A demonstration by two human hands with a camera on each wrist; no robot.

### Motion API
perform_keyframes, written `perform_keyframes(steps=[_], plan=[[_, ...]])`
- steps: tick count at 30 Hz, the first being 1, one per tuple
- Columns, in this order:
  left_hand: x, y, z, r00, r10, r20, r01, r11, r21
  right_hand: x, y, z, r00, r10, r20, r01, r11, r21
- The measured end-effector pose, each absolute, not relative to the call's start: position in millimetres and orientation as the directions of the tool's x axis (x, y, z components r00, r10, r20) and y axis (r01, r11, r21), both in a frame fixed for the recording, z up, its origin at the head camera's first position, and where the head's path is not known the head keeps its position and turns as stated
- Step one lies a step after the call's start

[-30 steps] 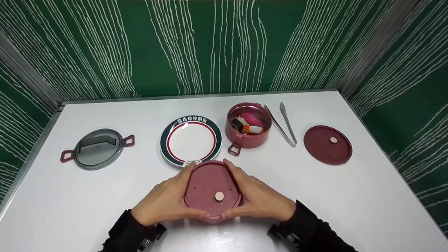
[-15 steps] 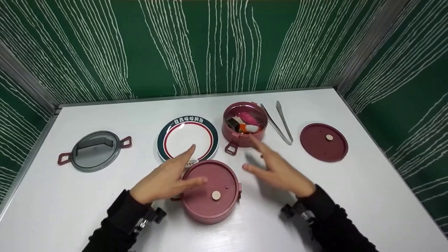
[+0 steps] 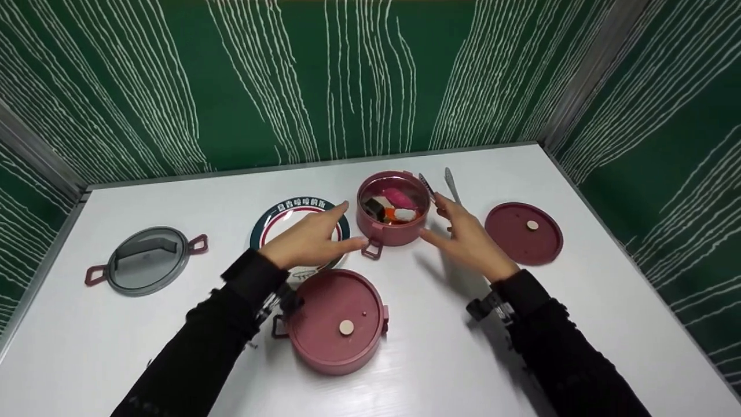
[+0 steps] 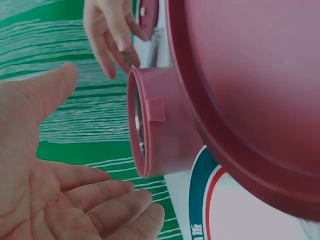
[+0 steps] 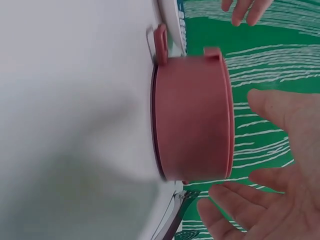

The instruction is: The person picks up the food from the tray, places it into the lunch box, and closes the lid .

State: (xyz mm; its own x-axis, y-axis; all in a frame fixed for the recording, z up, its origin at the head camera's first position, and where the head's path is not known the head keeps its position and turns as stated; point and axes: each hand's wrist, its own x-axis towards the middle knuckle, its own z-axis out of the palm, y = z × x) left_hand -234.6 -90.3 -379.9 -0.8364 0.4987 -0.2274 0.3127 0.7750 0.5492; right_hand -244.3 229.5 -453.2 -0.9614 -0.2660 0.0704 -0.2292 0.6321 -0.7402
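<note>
The uncovered burgundy pot (image 3: 399, 234) stands upright on the white tabletop (image 3: 428, 353), between the two hands and slightly beyond their thumbs. The left hand (image 3: 312, 234) hovers over the plate (image 3: 263, 223), its thumb tip just beside the pot's near handle (image 3: 373, 249); the right hand (image 3: 468, 231) is close along the pot's other side, in front of the tongs (image 3: 451, 182). Each grip is unclosed and carries nothing, fingers extended and thumb apart; whether the right fingertips brush the pot or the tongs, I cannot tell. Inside the pot lie sushi-shaped pieces in pink, white, orange and black.

A second ago both hands were wrapped around the lidded pot (image 3: 330, 315) at the front; half a second ago they had parted above it. Now they have moved forward to the uncovered pot, the right one hiding part of the tongs, while the lidded pot keeps its lid on beneath the left sleeve (image 3: 202, 330). The loose burgundy lid (image 3: 524, 234) and the glass lid (image 3: 147, 260) remain at either side.

The plate's dark rim carries white Chinese characters; the later ones appear to read 香喷喷的饭, the opening ones being too small to make out.
</note>
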Motion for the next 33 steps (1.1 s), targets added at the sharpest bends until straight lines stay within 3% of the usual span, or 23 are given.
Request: perform_keyframes(steps=[9,18,26,33], plan=[[-271,-66,-388,-0.824,0.493,-0.28,0.287,0.788,0.545,-266,225,-455,-0.96,-0.281,-0.009,-0.179,0.634,-0.752],[-282,-49,-393,-0.827,0.464,-0.317,0.264,0.818,0.51,-270,226,-461,-0.951,-0.309,0.016,-0.22,0.64,-0.736],[-279,-48,-396,-0.844,0.478,-0.245,0.289,0.789,0.542,-255,224,-465,-0.943,-0.321,0.093,-0.28,0.609,-0.742],[-276,-52,-397,-0.822,0.509,-0.255,0.306,0.773,0.556,-225,224,-459,-0.942,-0.329,0.067,-0.277,0.649,-0.708]])
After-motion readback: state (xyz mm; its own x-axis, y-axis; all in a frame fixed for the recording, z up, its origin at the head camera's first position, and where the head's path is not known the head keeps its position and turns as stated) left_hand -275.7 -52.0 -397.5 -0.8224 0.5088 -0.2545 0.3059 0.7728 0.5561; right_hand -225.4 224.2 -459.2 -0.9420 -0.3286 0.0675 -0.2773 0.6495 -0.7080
